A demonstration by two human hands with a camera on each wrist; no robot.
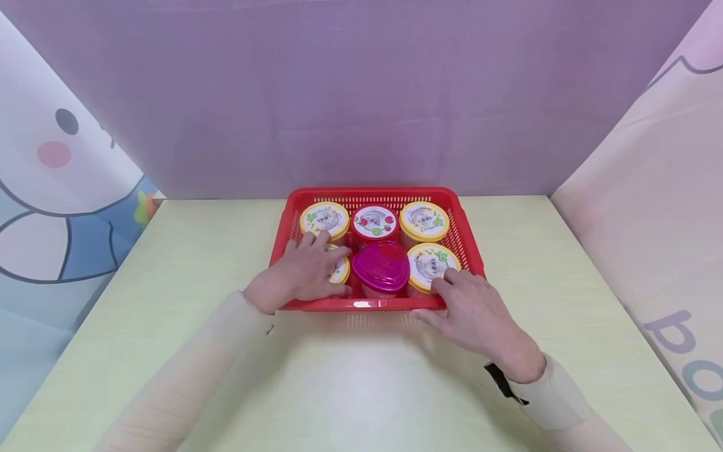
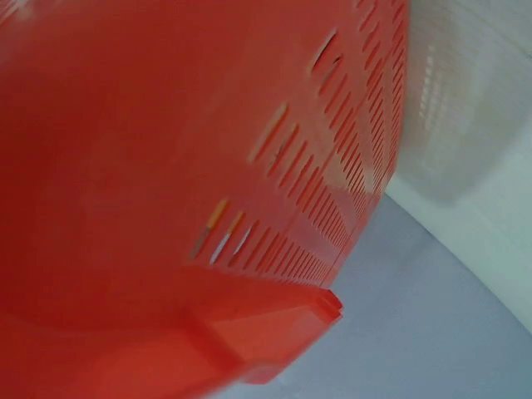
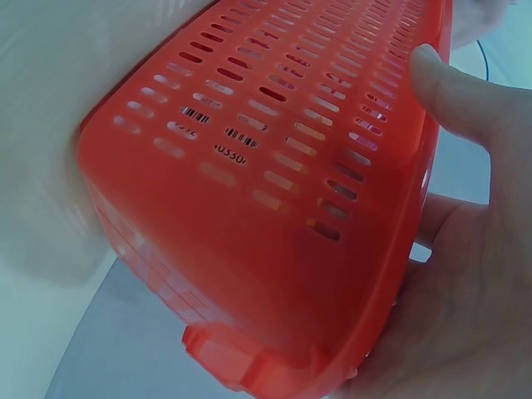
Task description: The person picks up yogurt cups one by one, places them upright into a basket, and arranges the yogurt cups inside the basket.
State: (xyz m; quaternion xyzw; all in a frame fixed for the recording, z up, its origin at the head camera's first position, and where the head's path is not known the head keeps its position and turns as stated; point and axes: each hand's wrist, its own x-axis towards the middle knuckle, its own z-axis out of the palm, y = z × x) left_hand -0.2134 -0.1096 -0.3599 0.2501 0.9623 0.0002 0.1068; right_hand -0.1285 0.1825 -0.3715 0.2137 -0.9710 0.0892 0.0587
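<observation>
A red plastic basket (image 1: 361,304) holds two rows of lidded tubs. In the head view my left hand (image 1: 307,270) lies over its front left corner, thumb and fingers spread around a yellow-rimmed tub (image 1: 341,271) that they partly cover. My right hand (image 1: 474,311) grips the front right rim, thumb outside on the slotted wall (image 3: 274,158), fingers over the edge by another yellow-rimmed tub (image 1: 425,265). Between the hands sits a tub with a magenta, rounded-triangle lid (image 1: 382,267). The left wrist view shows only the basket's outer wall (image 2: 316,166), with no hand visible.
The back row has a yellow-rimmed tub (image 1: 326,218), a red-rimmed tub (image 1: 374,222) and another yellow-rimmed tub (image 1: 425,220). The basket stands on a pale table (image 1: 361,376), near a purple cloth backdrop (image 1: 361,94). Printed cloth panels flank both sides.
</observation>
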